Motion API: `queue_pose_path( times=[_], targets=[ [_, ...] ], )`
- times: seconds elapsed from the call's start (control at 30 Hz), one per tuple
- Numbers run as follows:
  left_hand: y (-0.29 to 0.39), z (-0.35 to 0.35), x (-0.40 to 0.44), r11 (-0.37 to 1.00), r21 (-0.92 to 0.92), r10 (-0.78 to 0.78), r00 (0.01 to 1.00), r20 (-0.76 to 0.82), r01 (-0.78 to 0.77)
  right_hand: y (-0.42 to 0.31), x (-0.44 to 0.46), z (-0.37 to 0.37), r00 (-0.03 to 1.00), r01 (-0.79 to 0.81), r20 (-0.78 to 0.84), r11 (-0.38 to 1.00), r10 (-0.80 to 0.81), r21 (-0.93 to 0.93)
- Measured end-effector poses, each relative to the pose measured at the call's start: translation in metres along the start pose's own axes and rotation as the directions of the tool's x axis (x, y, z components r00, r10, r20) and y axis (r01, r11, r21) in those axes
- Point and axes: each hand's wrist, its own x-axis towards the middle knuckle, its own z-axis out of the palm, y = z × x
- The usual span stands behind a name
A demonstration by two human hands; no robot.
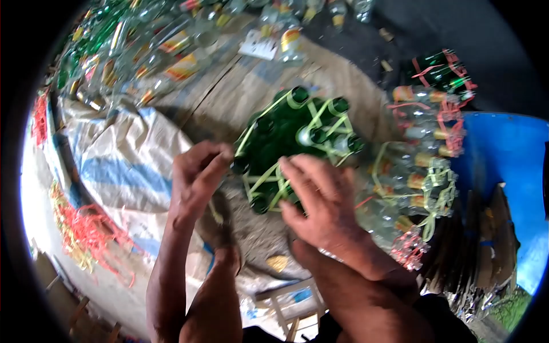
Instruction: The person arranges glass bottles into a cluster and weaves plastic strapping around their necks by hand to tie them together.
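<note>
A bundle of green glass bottles [277,134] stands in front of me, necks up, with pale yellow-green plastic strap [264,178] looped around and between the necks. At the bundle's left edge is my left hand [197,171], thumb and fingers pinched together beside a bottle neck; whatever lies between them is too small to make out. My right hand [326,200] reaches over the near right side of the bundle. Its fingers are apart, with the fingertips at the strap, and they cover part of the nearest bottles.
Many loose bottles [189,43] are heaped at the far left. Clear bottles tied with pink and yellow strap [420,154] lie to the right, near a blue sheet [503,154]. Pink strap strands [94,234] lie at left on a striped tarp [123,171]. My legs flank the near side.
</note>
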Motion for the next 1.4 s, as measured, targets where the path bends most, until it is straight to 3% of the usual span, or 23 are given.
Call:
queue_pose_path(
  times=[0.07, 0.17, 0.6, 1.2, 1.4],
  targets=[
    [-0.01, 0.002, -0.002, 0.978, -0.199, -0.057, 0.998, 0.002, 0.056, 0.0, -0.001, -0.001, 1.0, -0.006, 0.006, 1.0, 0.006, 0.006],
    [-0.013, 0.007, -0.005, 0.954, -0.29, -0.079, 0.997, -0.007, 0.074, 0.002, -0.002, 0.001, 1.0, -0.013, 0.009, 0.999, 0.013, 0.052],
    [-0.032, 0.017, -0.015, 0.922, -0.387, -0.037, 0.997, -0.067, 0.008, 0.002, -0.001, -0.001, 1.0, 0.0, 0.021, 1.0, -0.001, 0.017],
    [-0.081, 0.015, -0.024, 0.87, -0.476, -0.135, 0.991, 0.019, 0.127, 0.008, -0.009, 0.013, 0.995, 0.026, -0.101, 1.0, -0.025, 0.008],
    [-0.08, 0.02, -0.025, 0.84, -0.524, -0.145, 0.989, 0.034, 0.141, 0.006, -0.007, 0.01, 0.999, -0.001, -0.048, 0.999, 0.003, 0.034]
  ],
)
